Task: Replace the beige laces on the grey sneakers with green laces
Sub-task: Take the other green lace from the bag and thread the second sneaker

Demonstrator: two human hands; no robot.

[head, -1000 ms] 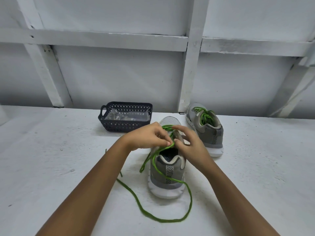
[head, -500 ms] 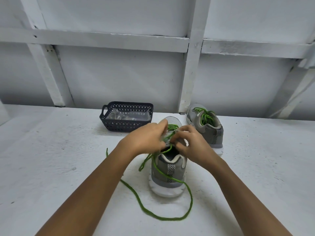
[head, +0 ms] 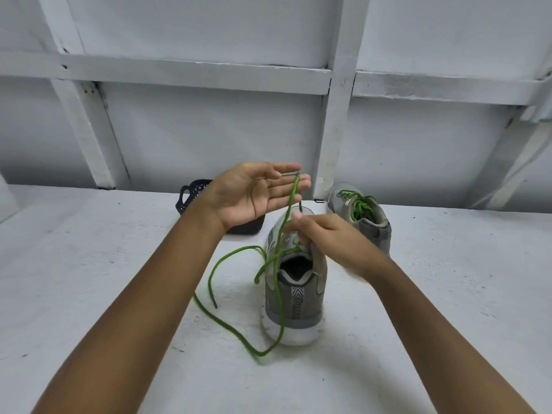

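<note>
Pale grey wall (head: 209,130) crossed by white beams across the upper half of the frame; below it, a rough white tabletop (head: 89,264) filling the lower half.

At centre, slightly right, a grey sneaker (head: 295,306) standing upright on its white sole, heel toward the camera, toe pointing at the wall. Threaded through its upper eyelets, a green lace (head: 277,282): one strand rising from the tongue area up to the left hand, another sweeping down past the heel into a wide loop on the tabletop at lower centre, a loose end lying just left of the shoe.

Left hand (head: 254,192) raised above the shoe at centre frame, palm turned up and to the right, fingers straight and spread flat, the lace draped over them near the tips. Right hand (head: 325,237) lower, over the shoe's tongue, fingers curled, thumb and forefinger pinching the lace beside the eyelets; exact grip blurred.

Right of centre, near the wall, a second grey sneaker (head: 370,222), heel also toward the camera, already carrying green lacing (head: 358,204), just behind the right hand.

Left of centre at the back, a dark plastic basket (head: 191,195), mostly hidden by the left hand and wrist.
</note>
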